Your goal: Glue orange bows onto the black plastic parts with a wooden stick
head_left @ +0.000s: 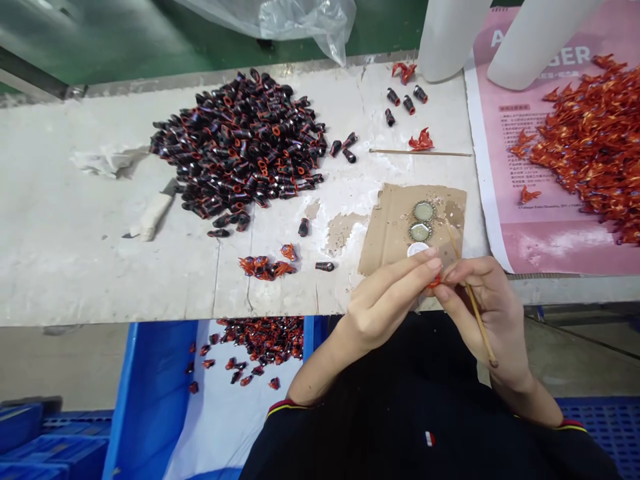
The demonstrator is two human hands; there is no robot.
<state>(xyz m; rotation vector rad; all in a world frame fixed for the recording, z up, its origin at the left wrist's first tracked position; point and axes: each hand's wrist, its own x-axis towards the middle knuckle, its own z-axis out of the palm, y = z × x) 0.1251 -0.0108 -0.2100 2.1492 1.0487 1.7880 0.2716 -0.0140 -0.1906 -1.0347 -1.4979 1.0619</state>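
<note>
My left hand [387,300] and my right hand [487,303] meet at the table's front edge, fingertips pinched together on a small red piece [435,281]. A thin wooden stick [473,303] also runs through the fingers of my right hand, its tip pointing up toward a piece of cardboard [387,230]. On that cardboard lie three round bottle caps [423,212] with glue in them, just above my fingers. A few red folded pieces [265,267] lie on the table to the left of my left hand.
A large heap of black-and-red tubes [240,143] covers the table's middle. A heap of red folded pieces [595,140] lies on a pink sheet [525,220] at right. Two white cylinders [450,33] stand behind. A blue bin [150,393] under the table holds finished pieces.
</note>
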